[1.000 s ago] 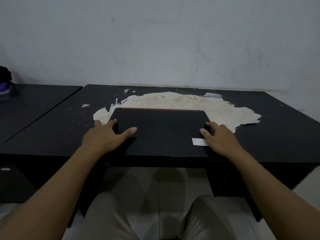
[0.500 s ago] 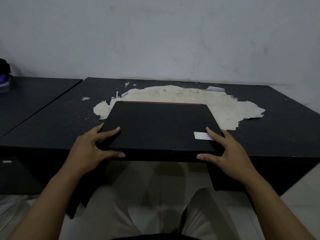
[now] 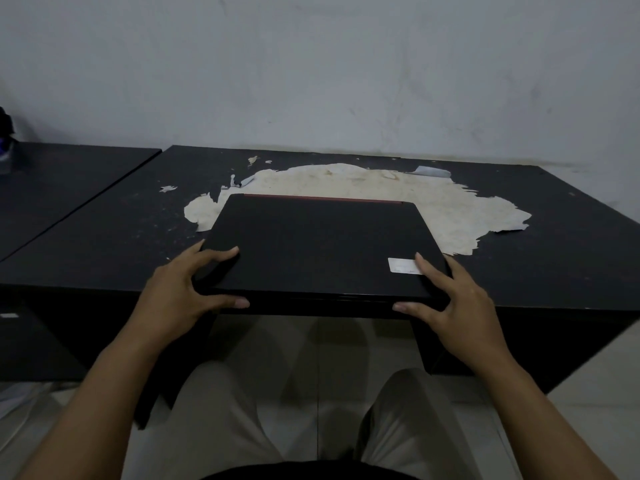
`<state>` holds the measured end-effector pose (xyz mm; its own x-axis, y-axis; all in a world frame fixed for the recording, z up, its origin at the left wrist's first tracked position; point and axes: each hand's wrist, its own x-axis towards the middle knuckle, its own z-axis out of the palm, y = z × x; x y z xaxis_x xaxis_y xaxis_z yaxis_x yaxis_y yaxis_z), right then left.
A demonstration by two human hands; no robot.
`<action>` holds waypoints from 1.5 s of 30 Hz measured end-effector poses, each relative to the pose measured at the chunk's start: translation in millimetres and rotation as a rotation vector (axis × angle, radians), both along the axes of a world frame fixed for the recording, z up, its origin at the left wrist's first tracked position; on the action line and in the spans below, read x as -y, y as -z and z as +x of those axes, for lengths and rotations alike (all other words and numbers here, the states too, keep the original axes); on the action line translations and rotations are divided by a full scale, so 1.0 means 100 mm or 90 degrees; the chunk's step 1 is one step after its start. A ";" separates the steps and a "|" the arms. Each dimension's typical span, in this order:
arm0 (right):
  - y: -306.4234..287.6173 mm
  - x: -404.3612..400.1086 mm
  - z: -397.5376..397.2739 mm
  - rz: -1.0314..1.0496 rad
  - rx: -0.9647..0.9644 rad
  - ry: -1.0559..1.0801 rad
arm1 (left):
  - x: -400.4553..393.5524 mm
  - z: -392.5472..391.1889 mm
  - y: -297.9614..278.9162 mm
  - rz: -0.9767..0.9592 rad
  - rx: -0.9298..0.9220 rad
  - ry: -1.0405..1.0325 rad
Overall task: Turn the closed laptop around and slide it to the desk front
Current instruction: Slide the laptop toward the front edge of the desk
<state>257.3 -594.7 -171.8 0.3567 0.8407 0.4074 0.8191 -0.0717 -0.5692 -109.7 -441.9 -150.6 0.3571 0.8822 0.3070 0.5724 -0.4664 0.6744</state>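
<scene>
My left hand [image 3: 176,292] grips the laptop [image 3: 318,247] at its near left corner, fingers laid on the lid and the thumb stretched along the front edge below them. My right hand [image 3: 460,303] holds the near right corner the same way: the forefinger lies flat on the lid just beside a white sticker [image 3: 401,265], the other fingers are spread down the right side, and the thumb runs along the front edge. Both forearms reach in from below, wrists low and off the desk [image 3: 104,237].

The laptop is closed and lies square to me. Its near edge sits right at the desk front; I cannot tell whether it juts over. Its far edge, with a thin red strip [image 3: 322,198], faces the wall [image 3: 311,81].

Beyond that far edge lies a pale worn patch [image 3: 450,209] of desktop, then dark surface up to the wall. Bare desktop lies on both sides of the laptop, wider on the right. A second desk [image 3: 62,178] stands to the left, parted from mine by a narrow gap. Below the front edge are my knees and the floor.
</scene>
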 end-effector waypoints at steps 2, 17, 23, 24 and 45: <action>0.01 0.00 -0.01 0.013 -0.004 -0.002 | -0.01 0.01 0.03 0.010 -0.032 0.009; -0.19 0.08 0.01 -0.057 -0.111 -0.018 | -0.09 -0.05 -0.07 -0.061 -0.031 0.051; -0.55 -0.53 0.22 -0.177 -0.163 -0.031 | -0.59 0.23 -0.31 -0.119 -0.069 0.076; -0.59 -0.69 0.27 -0.194 -0.179 -0.029 | -0.73 0.32 -0.30 -0.114 -0.072 0.072; -0.59 -1.79 0.65 -0.255 -0.162 0.043 | -1.73 0.81 -0.21 -0.096 -0.174 -0.031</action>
<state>322.1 -415.8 -113.1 0.4629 0.8850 -0.0505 0.6436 -0.3747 -0.6674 -29.0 -268.5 -129.5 0.3653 0.9282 0.0701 0.7613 -0.3412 0.5514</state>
